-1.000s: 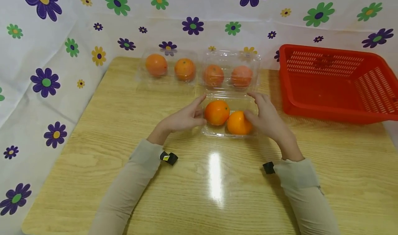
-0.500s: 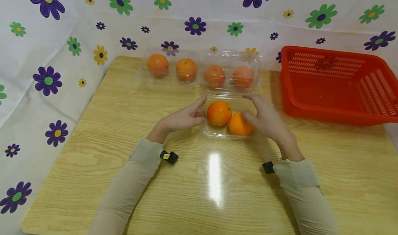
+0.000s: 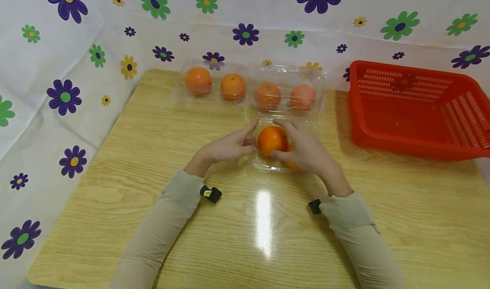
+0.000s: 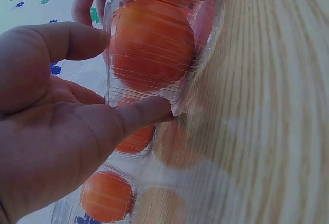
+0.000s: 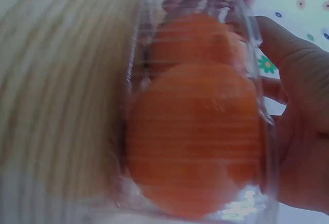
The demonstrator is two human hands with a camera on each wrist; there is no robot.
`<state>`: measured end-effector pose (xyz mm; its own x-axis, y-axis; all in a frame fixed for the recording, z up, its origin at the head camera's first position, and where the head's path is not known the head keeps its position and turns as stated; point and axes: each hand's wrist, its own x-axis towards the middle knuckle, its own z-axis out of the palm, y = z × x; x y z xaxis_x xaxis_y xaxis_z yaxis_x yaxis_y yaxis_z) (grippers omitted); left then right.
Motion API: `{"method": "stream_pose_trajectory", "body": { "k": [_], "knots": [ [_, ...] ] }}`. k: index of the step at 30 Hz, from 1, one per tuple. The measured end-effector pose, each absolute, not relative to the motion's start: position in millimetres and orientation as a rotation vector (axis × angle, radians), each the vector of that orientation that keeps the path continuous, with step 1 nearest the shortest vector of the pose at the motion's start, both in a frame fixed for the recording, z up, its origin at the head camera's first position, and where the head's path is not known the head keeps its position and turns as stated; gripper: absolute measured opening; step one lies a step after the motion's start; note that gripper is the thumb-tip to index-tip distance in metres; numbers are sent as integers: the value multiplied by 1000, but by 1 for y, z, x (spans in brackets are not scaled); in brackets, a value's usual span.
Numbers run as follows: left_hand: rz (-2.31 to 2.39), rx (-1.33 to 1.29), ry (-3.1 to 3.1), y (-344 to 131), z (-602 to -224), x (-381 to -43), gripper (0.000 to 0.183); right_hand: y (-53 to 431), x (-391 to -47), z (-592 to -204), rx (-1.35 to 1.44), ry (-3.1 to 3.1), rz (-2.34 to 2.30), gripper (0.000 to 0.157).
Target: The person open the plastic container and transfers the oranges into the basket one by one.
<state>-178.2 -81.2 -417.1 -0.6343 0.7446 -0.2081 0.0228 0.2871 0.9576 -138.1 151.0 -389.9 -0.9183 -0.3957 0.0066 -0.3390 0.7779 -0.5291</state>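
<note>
An open clear plastic fruit box [image 3: 269, 168] sits mid-table with two orange fruits in it. The left one, an orange [image 3: 272, 141], shows well in the head view; the other orange fruit [image 3: 291, 164] is mostly hidden by my right hand [image 3: 308, 154]. That hand reaches over the box, fingers spread, thumb near the left orange. In the right wrist view a large orange fruit [image 5: 193, 136] shows through the box wall, the hand behind it. My left hand [image 3: 229, 148] touches the box's left end with fingers fairly straight, its fingertips [image 4: 157, 109] right at the plastic wall.
Along the table's back edge stand two orange fruits [image 3: 233, 87] in clear plastic and, right of them, two more oranges [image 3: 268, 96] seen through clear plastic. A red basket [image 3: 405, 146] stands at the right. Flowered white cloth [image 3: 245, 8] hangs behind.
My right hand has moved left across the box, now covering most of the right fruit. The left hand stays at the left end. The head view has shifted slightly.
</note>
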Motion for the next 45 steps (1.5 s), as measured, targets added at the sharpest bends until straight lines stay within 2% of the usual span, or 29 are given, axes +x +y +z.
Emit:
{"method": "stream_pose_trajectory", "body": {
  "k": [12,30,40,45],
  "knots": [
    [1389,711,1909,-79,-416,-177,85,139,-137,-397,-550,2936,-616,78],
    [1411,693,1865,-79,-420,-179,83,141,-138,-397,-592,2927,-690,75],
    [1345,721,1918,-78,-418,-177,78,143,-139,-401,-695,2972,-821,69],
    [1332,735,1933,-78,-417,-177,79,144,-140,-403,-870,2996,-947,68]
  ]
}}
